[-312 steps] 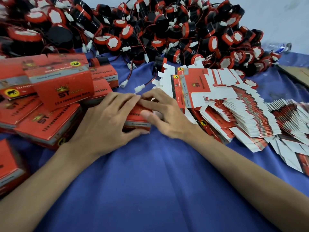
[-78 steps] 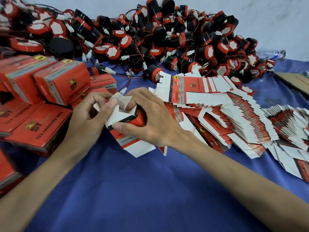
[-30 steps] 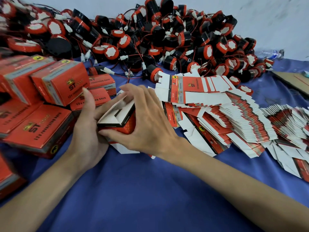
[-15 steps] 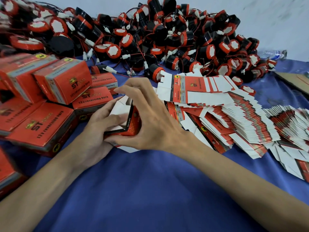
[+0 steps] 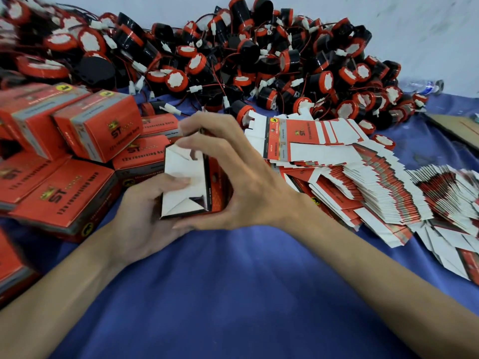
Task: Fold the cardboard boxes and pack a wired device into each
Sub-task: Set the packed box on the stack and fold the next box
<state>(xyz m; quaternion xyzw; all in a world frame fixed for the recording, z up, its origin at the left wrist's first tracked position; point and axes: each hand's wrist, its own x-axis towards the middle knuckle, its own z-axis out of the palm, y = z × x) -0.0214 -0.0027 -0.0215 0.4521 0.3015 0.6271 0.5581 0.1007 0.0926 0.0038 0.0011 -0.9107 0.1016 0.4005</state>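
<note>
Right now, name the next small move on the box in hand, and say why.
Probably press the white end flaps flat: the box, gripped by the left hand and right hand, shows a dark gap at its lower corner.

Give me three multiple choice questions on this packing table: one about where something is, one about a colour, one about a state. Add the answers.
1. Where do the flat cartons lie?
A) left of the hands
B) right of the hands
C) on the floor

2. What colour is the cloth?
A) green
B) blue
C) grey

3. How is the half-folded box now?
A) taped shut
B) lying flat, untouched
C) held in both hands, white end flaps showing

Answers:
1 B: they fan out beside the right hand.
2 B: blue fills the whole foreground.
3 C: the left hand and the right hand hold it, with the left thumb on a white flap.
</note>
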